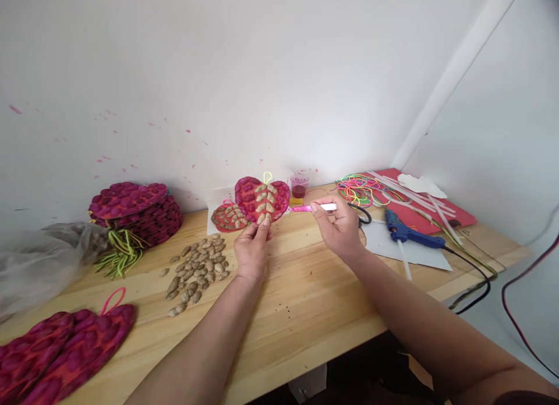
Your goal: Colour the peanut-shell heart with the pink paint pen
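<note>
Upright above the middle of the surface (305,300), the peanut-studded heart (262,199) seems light, stiff and brittle, best held by its lower tip, where the left hand (252,248) pinches its grip, while the right hand (338,227) clamps a pink-tipped brush (312,208) just beside it.

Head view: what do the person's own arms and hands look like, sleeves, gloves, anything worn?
The left hand and right hand are bare, no gloves; no watch or bracelet shows at either wrist. Both forearms are uncovered. A dark maroon sleeve edge shows at the right upper arm.
</note>
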The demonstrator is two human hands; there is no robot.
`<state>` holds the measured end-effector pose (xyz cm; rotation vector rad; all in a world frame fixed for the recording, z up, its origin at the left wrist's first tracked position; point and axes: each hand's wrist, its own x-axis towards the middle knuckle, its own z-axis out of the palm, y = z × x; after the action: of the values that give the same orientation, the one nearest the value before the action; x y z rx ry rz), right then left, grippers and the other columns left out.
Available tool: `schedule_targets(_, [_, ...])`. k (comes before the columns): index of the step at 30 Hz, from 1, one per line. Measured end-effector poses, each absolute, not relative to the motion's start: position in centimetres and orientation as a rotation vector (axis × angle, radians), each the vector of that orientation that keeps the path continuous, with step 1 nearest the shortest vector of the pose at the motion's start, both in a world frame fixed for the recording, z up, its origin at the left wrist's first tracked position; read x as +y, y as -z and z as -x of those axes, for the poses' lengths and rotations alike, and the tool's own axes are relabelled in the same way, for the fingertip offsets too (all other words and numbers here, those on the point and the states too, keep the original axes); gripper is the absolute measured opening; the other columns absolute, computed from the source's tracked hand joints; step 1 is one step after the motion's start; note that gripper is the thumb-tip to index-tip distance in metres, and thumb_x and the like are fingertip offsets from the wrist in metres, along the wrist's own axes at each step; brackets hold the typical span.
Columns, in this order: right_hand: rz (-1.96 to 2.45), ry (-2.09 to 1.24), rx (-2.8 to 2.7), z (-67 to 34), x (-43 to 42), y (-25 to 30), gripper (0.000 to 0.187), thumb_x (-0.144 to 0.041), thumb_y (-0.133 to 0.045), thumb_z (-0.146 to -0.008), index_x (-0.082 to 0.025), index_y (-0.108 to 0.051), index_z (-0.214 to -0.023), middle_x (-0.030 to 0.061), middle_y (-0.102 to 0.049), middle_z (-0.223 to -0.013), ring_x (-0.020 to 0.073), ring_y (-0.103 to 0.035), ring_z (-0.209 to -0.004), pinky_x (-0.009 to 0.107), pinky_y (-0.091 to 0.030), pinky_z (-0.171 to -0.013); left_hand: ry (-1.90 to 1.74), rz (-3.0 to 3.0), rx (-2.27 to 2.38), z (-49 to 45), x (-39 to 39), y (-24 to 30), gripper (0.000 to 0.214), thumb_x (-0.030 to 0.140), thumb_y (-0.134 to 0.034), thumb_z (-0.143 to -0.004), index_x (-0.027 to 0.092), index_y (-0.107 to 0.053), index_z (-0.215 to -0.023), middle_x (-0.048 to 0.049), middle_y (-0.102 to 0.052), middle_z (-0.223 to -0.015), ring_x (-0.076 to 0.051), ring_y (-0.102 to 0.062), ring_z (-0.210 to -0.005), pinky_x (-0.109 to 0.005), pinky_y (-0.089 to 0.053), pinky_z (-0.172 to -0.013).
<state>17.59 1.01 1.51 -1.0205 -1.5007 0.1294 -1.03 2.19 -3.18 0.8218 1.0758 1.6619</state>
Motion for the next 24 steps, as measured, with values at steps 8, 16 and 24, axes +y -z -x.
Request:
schedule_targets(8, [1.354,0.002,-1.467,-20.5,8.7,-8.2,0.014,-0.036,-0.065,-0.091,-0.023,-0.065,-0.091,-0.0007,-0.070,-0.077,0.0165,-0.062,-0.068,0.031,-0.047,-0.070,-1.651,-0.774,1.092,1.1,2.3,3.2,0.049,0.057,-0.094,-0.058,0.014,-0.077,-0.074,0.0016,-0.063,-0.067,-0.010,-0.052,-0.064,-0.025,-0.044,-0.064])
schedule_targets(16, [1.885,0.094,-1.816,-19.0,16.0,-7.5,0.014,-0.033,-0.064,-0.090,-0.022,-0.072,-0.093,0.0101,-0.079,-0.100,0.0283,-0.067,-0.101,0.038,-0.048,-0.086,-1.631,-0.743,1.107,1.2,2.4,3.1,0.048,0.055,-0.096,-0.055,0.014,-0.077,-0.073,0.0007,-0.064,-0.066,-0.011,-0.055,-0.062,-0.025,-0.046,-0.063])
schedule_targets(24, [1.993,0.077,-1.861,-18.4,17.0,-6.7,0.018,-0.036,-0.070,-0.086,-0.020,-0.075,-0.093,0.0159,-0.078,-0.107,0.0367,-0.063,-0.114,0.050,-0.048,-0.096,-1.629,-0.738,1.120,0.9,2.2,2.6,0.048,0.057,-0.096,-0.054,0.015,-0.075,-0.066,0.0012,-0.062,-0.062,-0.010,-0.050,-0.060,-0.024,-0.043,-0.061])
